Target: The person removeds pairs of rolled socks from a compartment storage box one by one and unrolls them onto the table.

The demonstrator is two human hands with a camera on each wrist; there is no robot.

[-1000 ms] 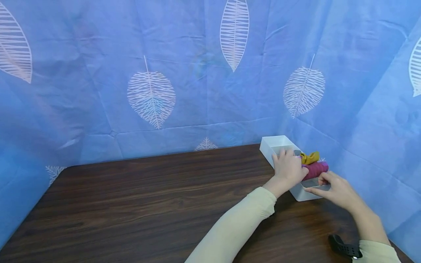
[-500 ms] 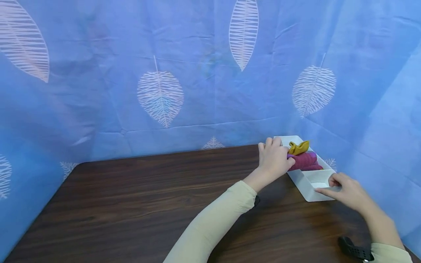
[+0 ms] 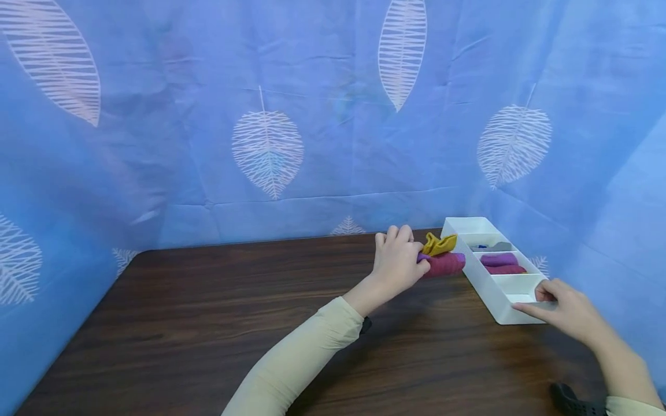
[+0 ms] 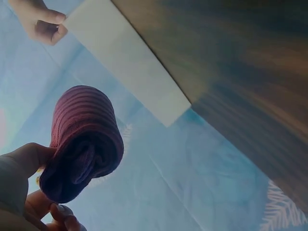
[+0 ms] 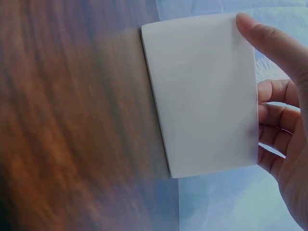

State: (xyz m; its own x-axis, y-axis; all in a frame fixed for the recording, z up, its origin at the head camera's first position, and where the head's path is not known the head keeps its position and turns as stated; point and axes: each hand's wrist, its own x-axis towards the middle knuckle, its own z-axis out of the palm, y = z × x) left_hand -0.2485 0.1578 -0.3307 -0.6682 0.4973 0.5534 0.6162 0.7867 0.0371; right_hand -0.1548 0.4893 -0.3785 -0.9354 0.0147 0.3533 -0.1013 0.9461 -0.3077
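Note:
My left hand (image 3: 398, 260) grips a rolled maroon sock (image 3: 444, 264) with a purple end, holding it above the table left of the white divided box (image 3: 483, 292). A mustard-yellow bunched cloth (image 3: 439, 244) sits against the sock's upper side. In the left wrist view the rolled sock (image 4: 86, 120) shows its ribbed outside and dark coiled end, thumb on one side. My right hand (image 3: 569, 309) pinches the box's near end wall (image 5: 202, 96), thumb outside and other fingers curled over the rim. Inside the box, one compartment holds purple and maroon rolled fabric (image 3: 502, 264).
Another compartment contains a grey item (image 3: 496, 247) with a bit of blue beside it. The box stands at the right side of the dark wooden table (image 3: 234, 323). A blue curtain (image 3: 322, 144) with white leaf prints hangs behind and to the right.
My left hand has lifted the maroon sock and yellow cloth out of the box and moved left with them. My right hand keeps its hold on the box end. The view has shifted slightly.

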